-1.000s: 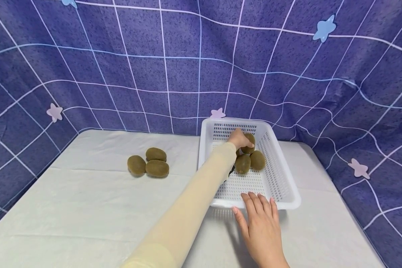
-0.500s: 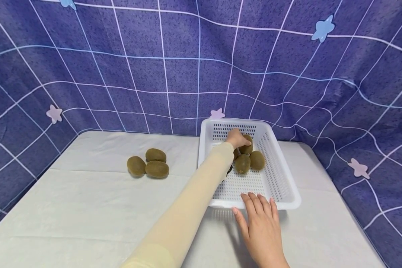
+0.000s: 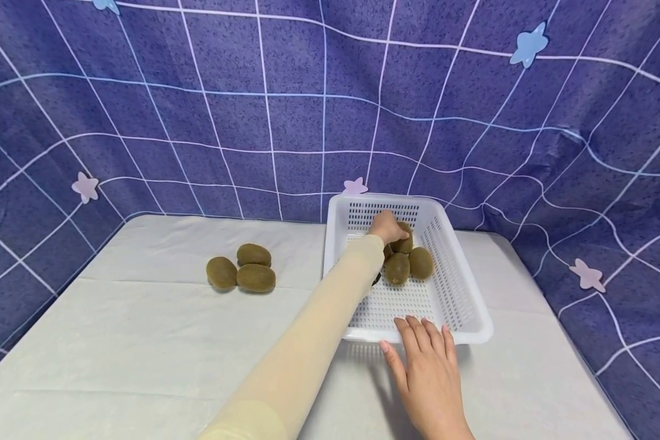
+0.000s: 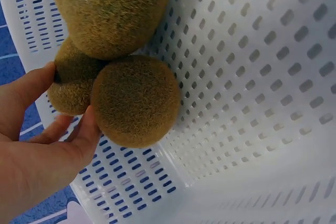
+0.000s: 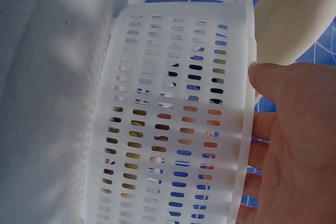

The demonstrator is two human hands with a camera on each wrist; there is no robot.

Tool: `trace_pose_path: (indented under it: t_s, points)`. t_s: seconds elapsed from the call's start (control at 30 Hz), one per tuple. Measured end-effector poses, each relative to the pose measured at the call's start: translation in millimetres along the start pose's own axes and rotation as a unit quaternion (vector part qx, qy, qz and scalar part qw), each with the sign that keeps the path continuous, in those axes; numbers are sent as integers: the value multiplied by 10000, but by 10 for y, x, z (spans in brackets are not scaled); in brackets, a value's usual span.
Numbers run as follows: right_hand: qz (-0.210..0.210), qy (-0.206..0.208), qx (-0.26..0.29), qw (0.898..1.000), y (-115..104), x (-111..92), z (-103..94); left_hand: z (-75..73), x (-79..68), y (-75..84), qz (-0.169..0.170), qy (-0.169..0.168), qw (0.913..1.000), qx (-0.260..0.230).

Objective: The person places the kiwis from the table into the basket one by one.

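Note:
Inside the white plastic basket (image 3: 473, 299), my left hand (image 3: 386, 226) grips a brown kiwi (image 3: 403, 239) near the far wall. Seen from the left wrist, thumb and fingers lie on either side of this kiwi (image 4: 73, 85). Another kiwi (image 4: 136, 100) sits against the fingertips, partly covered by the hand in the head view. Two more kiwis, one left (image 3: 397, 269) and one right (image 3: 421, 263), lie on the near side of the held one. My right hand (image 3: 431, 379) rests on the basket's near rim, fingers straight over it, thumb (image 5: 268, 77) at the outer edge.
Three kiwis, at the left (image 3: 222, 273), back (image 3: 253, 255) and front (image 3: 256, 278), lie together on the white tablecloth (image 3: 143, 342) left of the basket. Behind the table hangs a purple-blue curtain (image 3: 297, 122) with grid lines and stars. The left sleeve (image 3: 308, 342) crosses the basket's left rim.
My left hand has moved slightly left with the kiwi in its grip, drawing it closer over the others. The right hand has stayed on the basket rim.

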State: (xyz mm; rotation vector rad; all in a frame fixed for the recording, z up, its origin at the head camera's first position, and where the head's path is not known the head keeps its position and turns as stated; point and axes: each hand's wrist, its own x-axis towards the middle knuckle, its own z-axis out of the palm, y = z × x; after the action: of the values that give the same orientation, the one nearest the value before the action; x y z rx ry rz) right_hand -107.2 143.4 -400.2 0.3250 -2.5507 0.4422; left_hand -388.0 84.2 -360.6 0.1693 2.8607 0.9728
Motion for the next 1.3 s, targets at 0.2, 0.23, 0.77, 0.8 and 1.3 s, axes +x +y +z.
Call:
trace_pose_path:
  t_s: [0.2, 0.23, 0.77, 0.8, 1.3]
  points:
    - [-14, 20, -20, 10000, 10, 5, 10, 17, 28, -8, 83, -109, 9994, 329]
    - [-16, 28, -23, 10000, 12, 6, 13, 19, 24, -7, 72, -124, 9994, 318]
    - [2, 9, -6, 10000, 11, 4, 8, 55, 58, -31, 390, -253, 9953, 850]
    - [10, -2, -8, 10000, 12, 5, 4, 49, 51, -27, 388, -245, 9958, 791]
    - [-1, -5, 59, 10000, -10, -10, -10, -356, -78, 30, 764, 87, 9965, 333]
